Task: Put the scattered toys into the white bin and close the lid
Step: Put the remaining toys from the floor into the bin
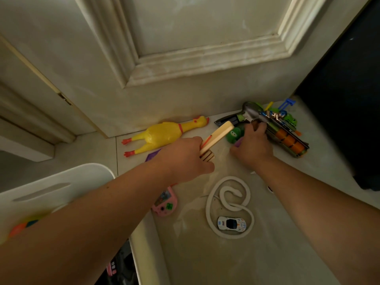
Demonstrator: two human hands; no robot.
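Note:
My left hand (185, 159) grips a cream wooden stick toy (218, 134) with an orange stripe, held above the floor. My right hand (254, 146) reaches down beside a green plush toy (233, 134); its fingers curl round something purple, mostly hidden. A toy gun (285, 130) with orange rollers lies just right of that hand. A yellow rubber chicken (162, 134) lies along the door. The white bin (61, 190) stands open at lower left, with colourful toys inside.
On the tiled floor lie a white rubber snake (228, 204), a white toy car (231, 224), a pink handheld toy (165, 204) and a purple flat piece (152, 155). A white door stands behind. Something dark rises at the right.

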